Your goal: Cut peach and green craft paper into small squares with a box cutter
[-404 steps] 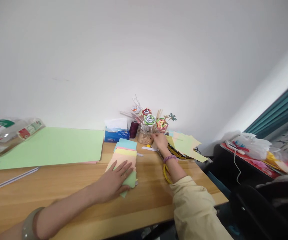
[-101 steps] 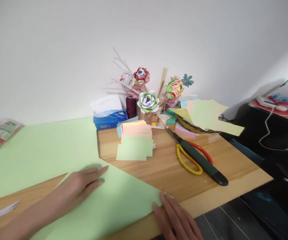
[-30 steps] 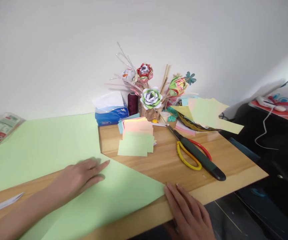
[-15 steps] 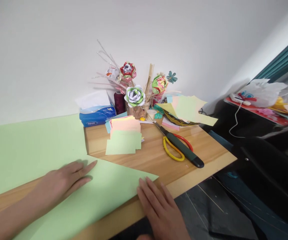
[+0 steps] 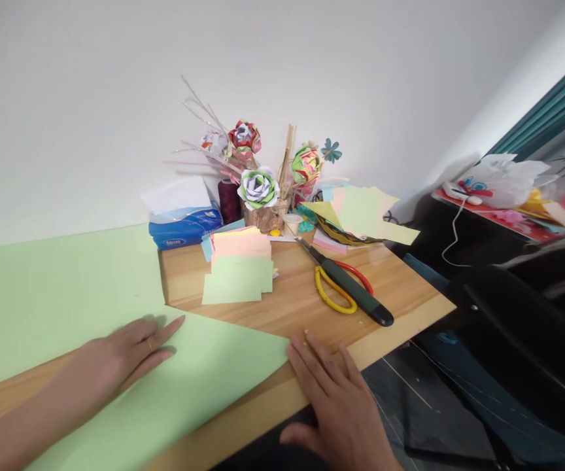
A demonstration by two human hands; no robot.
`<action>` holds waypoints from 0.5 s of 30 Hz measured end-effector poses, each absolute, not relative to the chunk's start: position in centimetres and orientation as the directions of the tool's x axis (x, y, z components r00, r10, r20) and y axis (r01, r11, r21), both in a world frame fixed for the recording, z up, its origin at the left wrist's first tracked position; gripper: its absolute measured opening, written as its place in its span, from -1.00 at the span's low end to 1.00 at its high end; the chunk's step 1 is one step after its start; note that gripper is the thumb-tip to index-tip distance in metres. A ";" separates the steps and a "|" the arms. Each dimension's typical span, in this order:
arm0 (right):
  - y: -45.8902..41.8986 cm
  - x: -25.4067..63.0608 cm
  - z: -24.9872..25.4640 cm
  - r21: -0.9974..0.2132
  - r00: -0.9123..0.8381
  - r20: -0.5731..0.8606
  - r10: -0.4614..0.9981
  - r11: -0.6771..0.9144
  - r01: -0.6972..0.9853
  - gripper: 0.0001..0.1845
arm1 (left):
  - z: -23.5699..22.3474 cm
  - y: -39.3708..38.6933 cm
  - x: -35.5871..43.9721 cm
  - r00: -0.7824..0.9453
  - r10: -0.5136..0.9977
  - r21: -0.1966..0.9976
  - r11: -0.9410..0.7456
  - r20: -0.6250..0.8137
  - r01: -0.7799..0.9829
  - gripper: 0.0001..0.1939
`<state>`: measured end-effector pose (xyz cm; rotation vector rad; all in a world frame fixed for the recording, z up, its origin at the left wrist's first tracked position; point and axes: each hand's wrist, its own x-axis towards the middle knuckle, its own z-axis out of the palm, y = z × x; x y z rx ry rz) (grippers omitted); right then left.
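A light green paper sheet (image 5: 214, 366) lies folded on the wooden table, its pointed corner toward the right. My left hand (image 5: 135, 347) presses on it with fingers stretched out, near the upper edge. Fingers extended, my right hand (image 5: 336, 392) rests at the sheet's right corner, over the table's front edge, and its fingertips hide the tip. A second green sheet (image 5: 61, 288) spreads flat at the left, behind my left hand. Beyond my right hand lie a dark-green-handled cutter (image 5: 358, 288) and scissors (image 5: 331, 297) with yellow and red handles.
Small paper pieces (image 5: 238, 261) are stacked mid-table. Behind them stand a blue tissue pack (image 5: 184, 226), a maroon thread spool (image 5: 228, 201) and paper flowers (image 5: 259, 188) in a pot. More paper sheets (image 5: 361, 212) lie at the back right. A black chair (image 5: 522, 327) stands at the right.
My right hand has slid slightly right, onto the sheet's pointed corner, and its thumb has come into view. My left hand stays on the paper. The whole view has shifted a little.
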<state>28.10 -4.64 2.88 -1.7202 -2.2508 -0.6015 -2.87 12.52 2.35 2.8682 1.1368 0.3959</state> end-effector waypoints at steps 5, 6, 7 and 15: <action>-4.7 28.7 2.9 0.251 -0.304 0.386 0.871 0.218 0.943 -0.15 | 2.9 12.5 -2.8 0.730 0.672 0.105 -0.740 0.124 0.664 -0.44; -4.6 28.8 3.0 0.260 -0.313 0.376 0.872 0.225 0.939 -0.17 | 2.8 12.5 -2.7 0.726 0.676 0.106 -0.736 0.123 0.668 -0.44; -4.4 29.0 3.1 0.263 -0.317 0.371 0.873 0.229 0.937 -0.18 | 2.7 12.5 -2.6 0.723 0.680 0.106 -0.734 0.125 0.671 -0.45; -2.0 30.0 3.9 0.283 -0.329 0.394 0.858 0.227 0.932 -0.30 | 3.6 12.2 -0.8 0.756 0.648 0.021 -0.760 0.089 0.649 -0.39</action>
